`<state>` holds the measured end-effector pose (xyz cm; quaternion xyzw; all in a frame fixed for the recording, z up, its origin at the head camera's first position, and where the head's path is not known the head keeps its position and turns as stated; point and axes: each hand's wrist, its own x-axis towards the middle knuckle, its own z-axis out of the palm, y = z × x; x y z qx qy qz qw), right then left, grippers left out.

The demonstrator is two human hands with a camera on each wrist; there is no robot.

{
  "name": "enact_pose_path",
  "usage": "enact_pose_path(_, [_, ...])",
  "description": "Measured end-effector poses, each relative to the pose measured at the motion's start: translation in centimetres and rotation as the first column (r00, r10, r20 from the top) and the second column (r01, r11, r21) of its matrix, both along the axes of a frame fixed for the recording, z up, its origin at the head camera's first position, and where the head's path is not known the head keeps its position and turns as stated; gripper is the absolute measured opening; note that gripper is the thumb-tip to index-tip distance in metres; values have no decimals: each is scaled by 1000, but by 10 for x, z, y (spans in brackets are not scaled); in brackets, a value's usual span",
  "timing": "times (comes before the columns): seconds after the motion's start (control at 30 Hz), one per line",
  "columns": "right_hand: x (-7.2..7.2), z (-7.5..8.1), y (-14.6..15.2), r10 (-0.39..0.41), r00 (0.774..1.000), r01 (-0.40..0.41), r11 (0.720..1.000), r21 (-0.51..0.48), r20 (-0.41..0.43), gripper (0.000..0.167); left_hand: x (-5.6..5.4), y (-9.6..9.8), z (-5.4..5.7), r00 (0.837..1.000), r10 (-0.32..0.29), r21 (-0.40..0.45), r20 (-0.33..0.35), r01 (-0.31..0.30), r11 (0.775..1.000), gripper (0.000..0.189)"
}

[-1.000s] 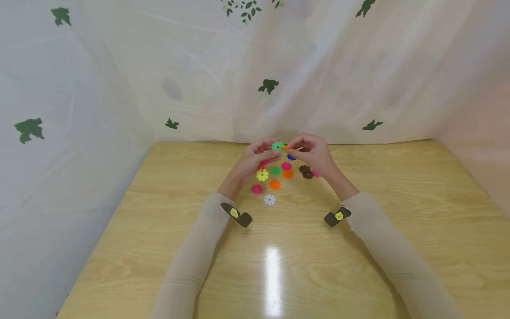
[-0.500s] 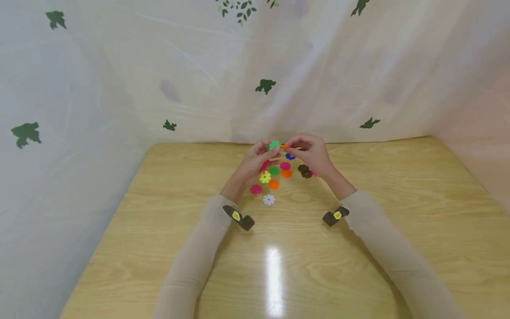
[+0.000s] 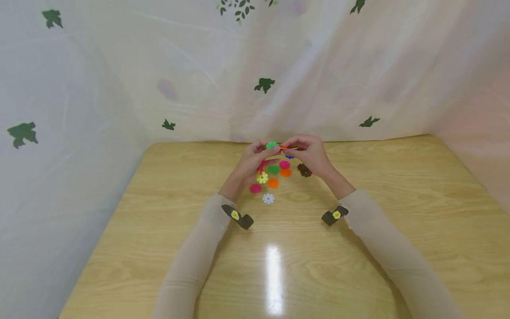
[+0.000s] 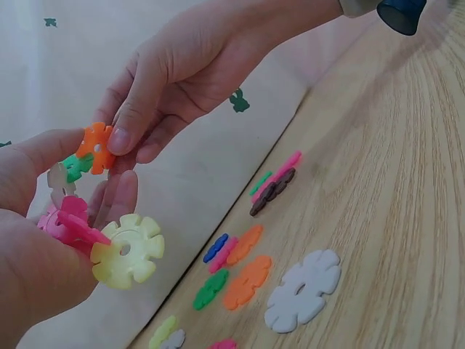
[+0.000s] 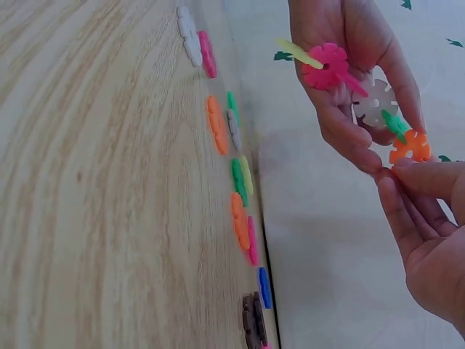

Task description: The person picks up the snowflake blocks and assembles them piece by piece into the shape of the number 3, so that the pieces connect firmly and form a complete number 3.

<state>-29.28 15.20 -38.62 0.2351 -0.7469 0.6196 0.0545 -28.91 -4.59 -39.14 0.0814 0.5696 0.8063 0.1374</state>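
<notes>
In the left wrist view, a chain of notched plastic snowflake discs lies in my left hand (image 3: 250, 163). A yellow disc (image 4: 129, 251) juts out at its near end, joined to pink discs (image 4: 69, 222). Beyond them come a pale grey disc (image 5: 375, 103) and a green disc (image 4: 75, 167). My left thumb and fingers hold the green part. At the far end is an orange disc (image 4: 96, 149), set against the green one; how deep their slots engage I cannot tell. My right hand (image 3: 312, 154) pinches that orange disc between thumb and fingertips.
Loose discs lie on the wooden table (image 3: 295, 235) below the hands: a white disc (image 3: 268, 198), orange discs (image 3: 272, 183), a green disc (image 3: 273, 169), a blue disc (image 3: 289, 156), brown discs (image 3: 305, 171) and pink ones. A patterned curtain (image 3: 199, 88) hangs behind the table's far edge.
The held green disc has shifted slightly left and turned a little, with the orange disc staying against it. Both hands keep their hold.
</notes>
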Motion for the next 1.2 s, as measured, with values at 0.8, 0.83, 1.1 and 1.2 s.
enact_pose_path(0.8, [-7, 25, 46, -78, 986, 53, 985, 165, 149, 27, -6, -10, -1, 995, 42, -33, -85, -45, 998, 24])
enact_pose_path(0.83, [-7, 26, 50, -79, 984, 47, 980, 196, 160, 27, -6, -10, 0, 995, 44, -32, -85, -47, 998, 21])
enact_pose_path(1.1, [-11, 19, 78, 14, 971, -139, 847, 512, 240, 24, -7, -11, 0, 994, 42, -49, -97, -47, 998, 20])
enact_pose_path(1.2, [-11, 12, 87, -6, 961, -168, 783, 599, 277, 25, -7, -11, 0, 996, 29, -61, -87, -34, 998, 19])
